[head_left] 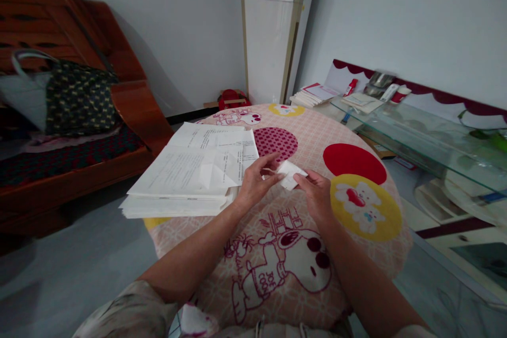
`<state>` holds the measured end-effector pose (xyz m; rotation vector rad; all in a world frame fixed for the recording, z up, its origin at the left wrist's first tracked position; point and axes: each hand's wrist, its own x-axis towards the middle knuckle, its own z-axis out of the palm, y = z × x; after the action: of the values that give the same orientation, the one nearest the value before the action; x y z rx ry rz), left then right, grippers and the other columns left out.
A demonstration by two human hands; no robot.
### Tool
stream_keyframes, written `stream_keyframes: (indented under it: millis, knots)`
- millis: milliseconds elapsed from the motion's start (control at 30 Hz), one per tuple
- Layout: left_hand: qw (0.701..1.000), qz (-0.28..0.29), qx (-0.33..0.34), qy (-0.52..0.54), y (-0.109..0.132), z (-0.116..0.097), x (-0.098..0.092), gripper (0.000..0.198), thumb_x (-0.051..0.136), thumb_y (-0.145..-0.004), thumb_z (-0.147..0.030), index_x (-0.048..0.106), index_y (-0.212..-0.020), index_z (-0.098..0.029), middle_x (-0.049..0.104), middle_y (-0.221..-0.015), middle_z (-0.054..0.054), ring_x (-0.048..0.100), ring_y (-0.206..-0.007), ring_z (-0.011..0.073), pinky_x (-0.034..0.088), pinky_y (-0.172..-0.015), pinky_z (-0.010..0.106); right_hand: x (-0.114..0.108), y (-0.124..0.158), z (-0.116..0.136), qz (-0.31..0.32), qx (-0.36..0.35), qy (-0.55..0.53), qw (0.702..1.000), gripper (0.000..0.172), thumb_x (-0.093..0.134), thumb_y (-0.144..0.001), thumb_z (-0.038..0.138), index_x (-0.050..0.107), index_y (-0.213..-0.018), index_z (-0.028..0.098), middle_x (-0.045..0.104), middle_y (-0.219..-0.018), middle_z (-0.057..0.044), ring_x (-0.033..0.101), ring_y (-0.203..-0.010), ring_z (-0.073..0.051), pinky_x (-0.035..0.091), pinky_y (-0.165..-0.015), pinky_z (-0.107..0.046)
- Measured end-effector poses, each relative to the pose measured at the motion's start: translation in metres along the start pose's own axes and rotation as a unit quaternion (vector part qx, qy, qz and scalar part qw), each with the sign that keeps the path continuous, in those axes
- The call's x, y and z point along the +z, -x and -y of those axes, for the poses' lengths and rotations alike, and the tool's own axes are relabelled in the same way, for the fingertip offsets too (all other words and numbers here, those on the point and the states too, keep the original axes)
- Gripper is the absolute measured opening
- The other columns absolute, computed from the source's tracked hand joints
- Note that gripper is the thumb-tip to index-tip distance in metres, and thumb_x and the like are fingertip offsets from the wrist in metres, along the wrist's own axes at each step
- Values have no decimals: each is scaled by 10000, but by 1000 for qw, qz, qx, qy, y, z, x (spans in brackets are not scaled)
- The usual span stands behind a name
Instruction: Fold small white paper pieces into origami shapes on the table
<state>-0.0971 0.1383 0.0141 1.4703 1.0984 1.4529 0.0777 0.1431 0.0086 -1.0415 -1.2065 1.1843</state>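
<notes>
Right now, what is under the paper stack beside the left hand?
The paper stack lies on the cartoon tablecloth; a yellow patch peeks out at its near edge. Whatever else lies beneath is covered. Left hand and right hand pinch a folded paper.

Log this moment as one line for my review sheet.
left hand: pinching small folded paper | right hand: pinching it too | position: over patterned tablecloth | paper stack: beside left hand
</notes>
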Motion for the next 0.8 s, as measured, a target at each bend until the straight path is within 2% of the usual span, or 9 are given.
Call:
stream_keyframes:
  millis: [100, 167, 233, 333, 500, 567, 700, 800]
  knots:
    - [997, 31, -42, 54, -1, 1, 0, 482, 808, -729, -337, 685, -1159, -157, 700, -1077, 92, 649, -922, 172, 524, -813, 276, 0, -1, -1, 11, 25, -39, 999, 243, 724, -722, 401, 732, -847, 192, 747, -770, -30, 696, -684, -209, 573, -658, -329]
    - [990, 66, -75, 104, -1, 0, 1, 419, 804, -729, -376, 714, -1062, -137, 724, -978, 77, 658, -838, 162, 525, -770, 273, -1, -1, -1, 24, 26, -53, 998, 235, 736, -714, 387, 738, -848, 194, 750, -777, -30, 700, -687, -212, 575, -665, -332]
    - [985, 77, -86, 129, 0, -2, 2, 367, 805, -724, -394, 730, -969, -131, 726, -881, 55, 651, -767, 149, 519, -730, 264, -1, -1, 0, 33, 17, -58, 998, 220, 746, -711, 372, 744, -839, 193, 750, -770, -29, 700, -685, -210, 572, -664, -327]
    - [990, 62, -72, 108, 1, -4, 3, 308, 800, -736, -378, 743, -919, -136, 718, -820, 39, 635, -727, 136, 511, -701, 253, -2, -1, 1, 37, 13, -48, 998, 196, 742, -720, 372, 746, -804, 195, 749, -760, -30, 699, -684, -212, 572, -659, -327]
    - [997, 17, -33, 71, 2, -5, 2, 429, 797, -750, -332, 702, -1138, -176, 712, -951, 54, 643, -828, 148, 517, -745, 250, -1, 0, 2, 34, 15, -46, 998, 197, 746, -714, 382, 751, -777, 196, 739, -723, -25, 683, -652, -209, 573, -628, -329]
    - [997, 7, -17, 77, 2, -6, 2, 377, 802, -750, -320, 696, -1081, -174, 699, -965, 55, 641, -860, 150, 516, -770, 249, -1, 1, 2, 37, 7, -32, 999, 192, 744, -716, 380, 757, -769, 195, 727, -692, -18, 664, -614, -195, 563, -609, -318]
    - [994, 0, -4, 113, 2, -5, 1, 258, 821, -730, -313, 673, -869, -154, 660, -814, 18, 600, -722, 111, 489, -683, 219, -3, 2, 0, 62, -17, 14, 998, 193, 739, -731, 382, 756, -736, 190, 697, -637, -6, 636, -587, -175, 525, -586, -285]
    - [993, -5, -7, 120, 1, -3, 1, 243, 835, -710, -311, 682, -794, -142, 656, -778, 14, 584, -685, 102, 473, -655, 216, -4, 2, -1, 62, -27, 55, 996, 205, 744, -721, 391, 749, -720, 185, 686, -625, -5, 618, -576, -166, 491, -560, -265]
